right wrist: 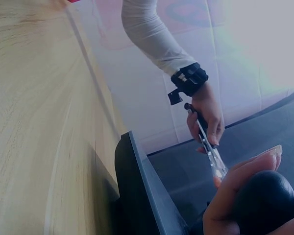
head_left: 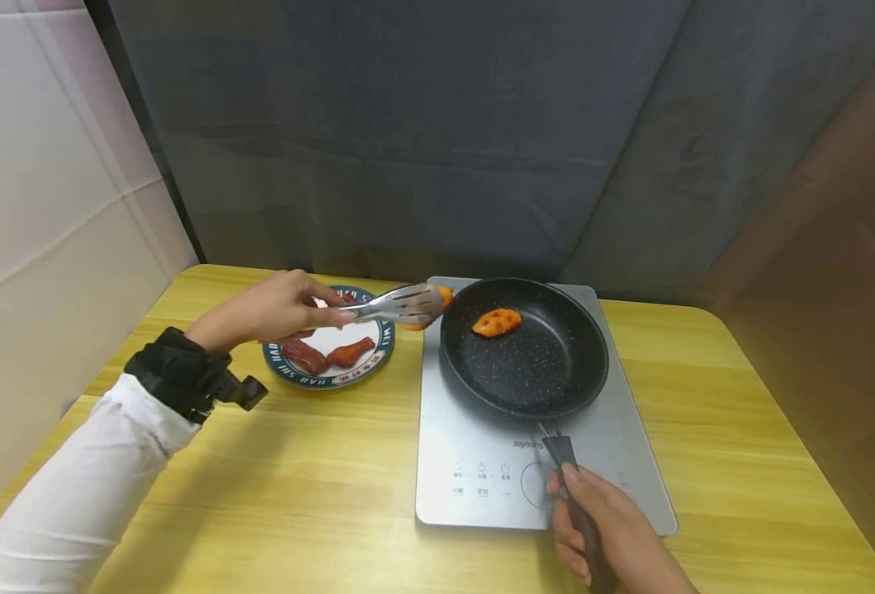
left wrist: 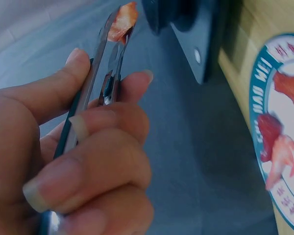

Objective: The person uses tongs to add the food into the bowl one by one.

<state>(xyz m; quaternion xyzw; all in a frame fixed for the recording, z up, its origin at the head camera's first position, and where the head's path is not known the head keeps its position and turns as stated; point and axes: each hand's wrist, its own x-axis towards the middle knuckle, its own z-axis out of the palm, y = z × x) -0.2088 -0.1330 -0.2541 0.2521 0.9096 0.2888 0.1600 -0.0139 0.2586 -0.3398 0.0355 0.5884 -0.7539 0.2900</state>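
Note:
My left hand grips metal tongs with slotted ends. Between the tong ends is an orange-red piece of meat, held up between the plate and the pan, near the pan's left rim. Inside the black speckled frying pan, a browned orange piece of meat lies toward the upper left. My right hand has its fingers wrapped around the pan's black handle. Below the left hand, a plate with a dark patterned rim bears a small drumstick and a dark red meat piece.
The pan sits on a silver induction cooker with touch markings at its front. Under everything is a yellow wood-grain table. A dark cloth hangs behind it, with a pale panel at left and a brown one at right.

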